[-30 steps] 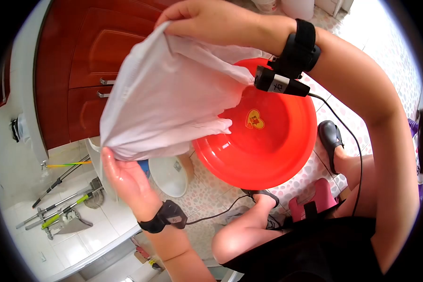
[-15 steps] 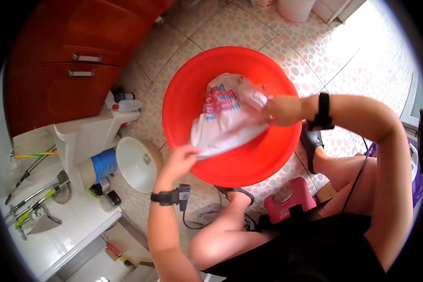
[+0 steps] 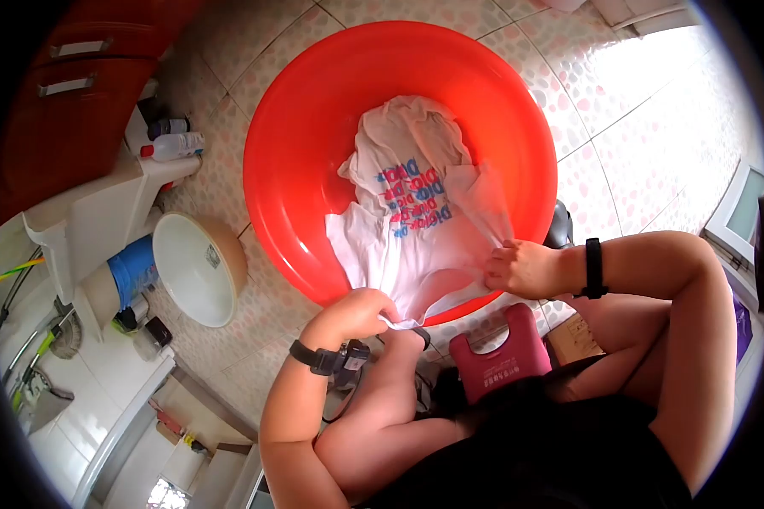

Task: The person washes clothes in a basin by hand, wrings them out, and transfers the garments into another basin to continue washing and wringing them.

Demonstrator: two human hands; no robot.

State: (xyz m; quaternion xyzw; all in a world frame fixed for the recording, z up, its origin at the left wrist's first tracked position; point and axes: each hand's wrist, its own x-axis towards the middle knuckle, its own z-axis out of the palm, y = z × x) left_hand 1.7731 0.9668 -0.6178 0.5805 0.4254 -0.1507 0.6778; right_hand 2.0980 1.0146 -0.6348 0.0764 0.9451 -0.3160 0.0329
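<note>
A white T-shirt [image 3: 373, 246] with blue and pink printed lettering lies spread in a large red basin [image 3: 289, 187]. Its neckline end is drawn up toward me over the basin's near rim. My left hand [image 3: 361, 312] is closed on the shirt's edge at the near left, fingers pinched on the cloth. At the near right, my right hand [image 3: 522, 268] grips another part of the shirt beside the rim. Between the two hands the fabric hangs in a loose curve. The shirt's far part rests on the basin floor.
A pink plastic stool [image 3: 501, 360] stands between my legs, near a cardboard box [image 3: 575, 341]. Left of the basin is a tilted cream bowl [image 3: 197, 267]. Beyond it are a blue container [image 3: 132, 270], a red-capped bottle [image 3: 174, 147], brushes and a red cabinet [image 3: 85, 110].
The shirt has been opened out flatter, and its lettering shows more fully. Both hands have come nearer my body, still holding the cloth. My view has shifted closer over the basin.
</note>
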